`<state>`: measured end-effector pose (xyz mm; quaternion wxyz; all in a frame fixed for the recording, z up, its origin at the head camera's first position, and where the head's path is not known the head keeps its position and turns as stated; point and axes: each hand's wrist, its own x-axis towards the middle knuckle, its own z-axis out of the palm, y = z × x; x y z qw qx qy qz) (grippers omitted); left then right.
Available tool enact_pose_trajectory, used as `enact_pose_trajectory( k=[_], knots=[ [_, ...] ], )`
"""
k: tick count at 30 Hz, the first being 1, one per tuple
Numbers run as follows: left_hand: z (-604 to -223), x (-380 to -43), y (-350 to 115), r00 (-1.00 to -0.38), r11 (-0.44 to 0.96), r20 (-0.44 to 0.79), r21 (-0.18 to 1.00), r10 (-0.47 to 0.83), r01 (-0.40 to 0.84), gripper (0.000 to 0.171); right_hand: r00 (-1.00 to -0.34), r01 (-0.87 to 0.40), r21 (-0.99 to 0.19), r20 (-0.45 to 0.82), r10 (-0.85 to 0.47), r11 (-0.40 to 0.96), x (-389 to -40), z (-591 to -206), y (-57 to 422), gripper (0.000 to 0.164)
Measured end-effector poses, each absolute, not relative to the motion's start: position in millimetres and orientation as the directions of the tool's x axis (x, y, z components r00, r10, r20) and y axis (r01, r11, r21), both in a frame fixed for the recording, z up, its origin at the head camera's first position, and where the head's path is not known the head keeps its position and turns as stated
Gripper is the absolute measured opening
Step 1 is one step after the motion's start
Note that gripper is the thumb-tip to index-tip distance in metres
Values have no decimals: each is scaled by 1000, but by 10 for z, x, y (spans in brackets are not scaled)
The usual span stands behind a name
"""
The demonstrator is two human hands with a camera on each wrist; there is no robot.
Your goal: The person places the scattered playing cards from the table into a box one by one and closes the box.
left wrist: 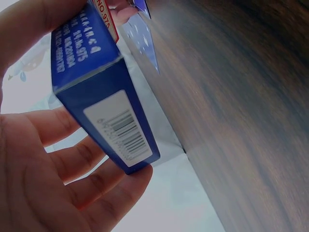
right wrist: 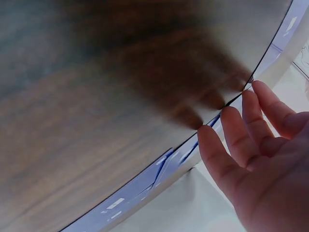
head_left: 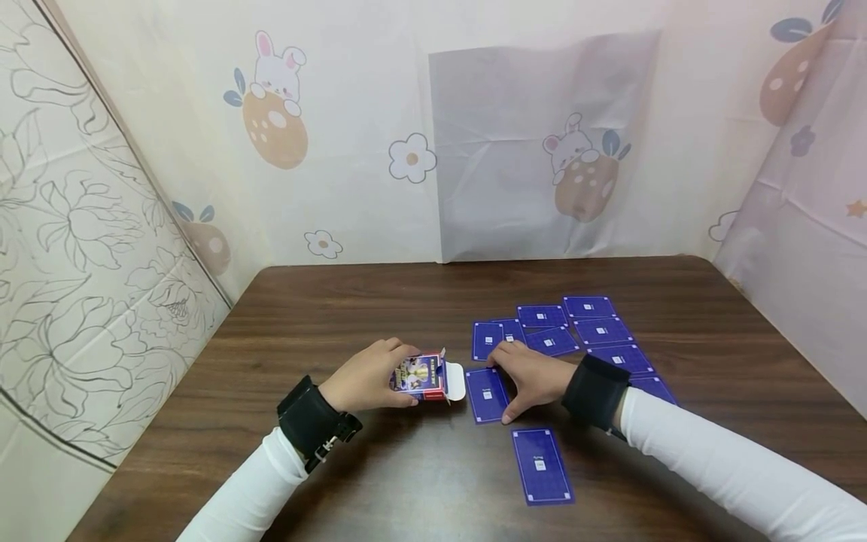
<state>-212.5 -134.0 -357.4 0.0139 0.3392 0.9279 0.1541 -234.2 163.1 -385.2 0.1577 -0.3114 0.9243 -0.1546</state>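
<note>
My left hand (head_left: 368, 376) grips a small card box (head_left: 418, 376), thumb on the near side and fingers on the far side. The box's white end flap (head_left: 456, 382) stands open toward the right. In the left wrist view its blue end carries a barcode label (left wrist: 121, 133). My right hand (head_left: 535, 374) spans a blue-backed card (head_left: 484, 397) beside the flap, fingertips at its far end and thumb at its near corner. The right wrist view shows the fingertips (right wrist: 207, 133) right at the tabletop. Nearer me lies another blue card (head_left: 540, 468).
Several blue-backed cards (head_left: 601, 331) lie at the right, some overlapping, part of them behind my right forearm. Two cards (head_left: 488, 340) overlap just beyond my right fingers. The brown wooden table (head_left: 339, 301) meets a patterned cloth wall (head_left: 352, 181) at the back.
</note>
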Motion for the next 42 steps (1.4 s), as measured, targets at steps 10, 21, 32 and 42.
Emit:
enact_pose_trajectory(
  k=[10, 21, 32, 42],
  knots=[
    [-3589, -2139, -1336, -768, 723, 76, 290, 636, 627, 70, -751, -528, -364, -220, -622, 767, -2357, -3813, 1582, 82],
    [-3601, -2158, -1336, -766, 721, 71, 290, 639, 629, 70, -762, -527, -345, -213, -612, 777, -2351, -3797, 1571, 85],
    [-3573, -2166, -1313, -765, 720, 67, 295, 640, 628, 70, -800, -473, -445, -144, -582, 760, -2372, -3795, 1635, 62],
    [-3562, -2155, -1289, -766, 723, 61, 289, 639, 627, 69, -824, -471, -572, 15, -566, 671, -2474, -3756, 1902, 14]
  ],
)
